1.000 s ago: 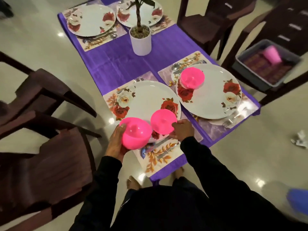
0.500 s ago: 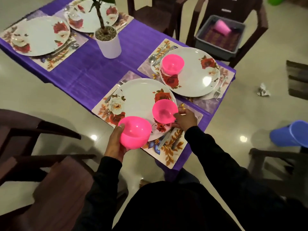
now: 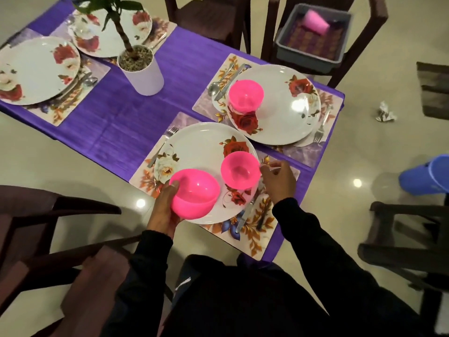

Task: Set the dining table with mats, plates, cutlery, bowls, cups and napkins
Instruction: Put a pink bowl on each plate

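The left hand (image 3: pixel 162 210) has a stack of pink bowls (image 3: pixel 194 193) in its grip, thumb hooked over the rim on the side away from the potted plant (image 3: pixel 139 66), fingers cupped underneath. It looks like two bowls nested, though I can't be sure of the count. The stack hangs over the near rim of the closest plate (image 3: pixel 194 144), the one nearer the person than the plant.

A single pink bowl (image 3: pixel 240 170) sits upright on that same plate, on its edge nearest the right hand (image 3: pixel 278 182). That hand is just beside the bowl, not on it: fingers loosely curled, nothing in them as far as I can tell. The bowl seems set down and released.

A second plate (image 3: pixel 286 108), beyond the first and also right of the plant, has its own bowl (image 3: pixel 246 94). The two plates left of the plant (image 3: pixel 34 69) (image 3: pixel 107 27) show none.

So, my reading: the spare bowls belong at the far end. The left hand already has them and is on that side. The plant pot stands between; the purple tablecloth (image 3: pixel 126 113) on the person's side of it offers open room. Plate rims overhang the mats, so watch for clipping one.
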